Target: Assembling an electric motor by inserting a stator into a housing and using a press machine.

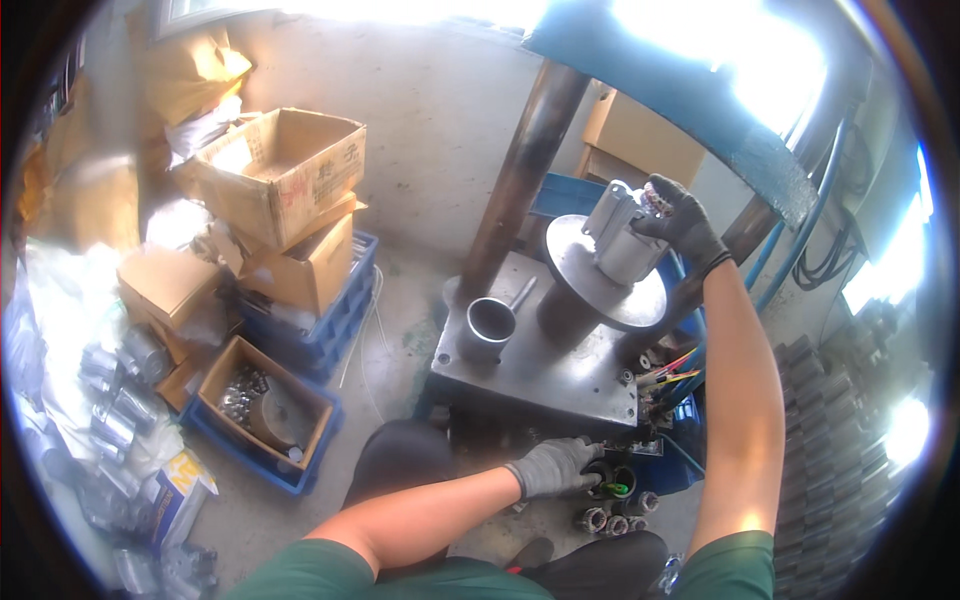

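On my feed, the silver-grey metal housing [620, 245], cylindrical with raised ridges down its side, stands on the round plate [568, 262]. The gloved right hand [683, 222] pinches a mottled ring [657, 200] at its top. Nearer than the plate, the gloved left hand's [556, 468] fingers bend; I cannot tell whether they grip anything.

Pale wall [425, 125], marked; grey floor [408, 310]; windows [735, 45] glaring white at top and right.
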{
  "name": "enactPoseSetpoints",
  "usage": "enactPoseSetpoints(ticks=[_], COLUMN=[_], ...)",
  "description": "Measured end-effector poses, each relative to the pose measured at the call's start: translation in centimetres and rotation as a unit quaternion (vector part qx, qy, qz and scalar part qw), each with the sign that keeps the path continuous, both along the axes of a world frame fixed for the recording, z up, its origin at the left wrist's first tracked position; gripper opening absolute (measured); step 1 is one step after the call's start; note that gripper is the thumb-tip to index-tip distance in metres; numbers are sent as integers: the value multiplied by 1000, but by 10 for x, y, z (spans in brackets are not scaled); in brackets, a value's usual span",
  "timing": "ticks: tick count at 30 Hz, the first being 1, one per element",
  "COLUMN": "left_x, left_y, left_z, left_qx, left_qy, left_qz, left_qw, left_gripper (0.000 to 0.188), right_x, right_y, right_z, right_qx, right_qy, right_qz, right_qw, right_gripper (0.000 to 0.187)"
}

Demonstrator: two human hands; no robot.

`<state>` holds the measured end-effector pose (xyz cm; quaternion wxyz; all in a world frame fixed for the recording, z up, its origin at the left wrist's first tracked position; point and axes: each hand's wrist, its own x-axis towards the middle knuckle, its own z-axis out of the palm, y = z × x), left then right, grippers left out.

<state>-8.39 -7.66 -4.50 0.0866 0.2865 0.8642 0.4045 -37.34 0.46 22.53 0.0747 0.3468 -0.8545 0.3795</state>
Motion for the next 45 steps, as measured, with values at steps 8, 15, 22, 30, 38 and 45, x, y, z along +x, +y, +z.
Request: enactPoseSetpoints(ticks=[8,15,22,30,38,45], left_x=[-7,-42,-69,-90,-76,-127], left_y=[-30,-132,-168,-158,-108,-70], left_z=[31,23,-10,-25,81,239], left_qx=[99,366,195,148,389,495], left_qy=[90,206,126,136,278,289], left_qz=[142,400,488,541,386,198], left_qw=[981,815,841,817,789,795], left_gripper=[75,97,96,93,57,55], right_x=[46,184,314,365,359,344], right_y=[13,135,247,311,305,309], right_z=[15,-19,-39,-73,-69,-85], right_qx=[106,320,503,433,419,452], right_qy=[145,287,134,-54,-80,-70], right_qz=[-65,-13,-71,-173,-161,-121], right_qw=[982,903,851,883,890,881], right_gripper=[84,18,24,44,48,46])
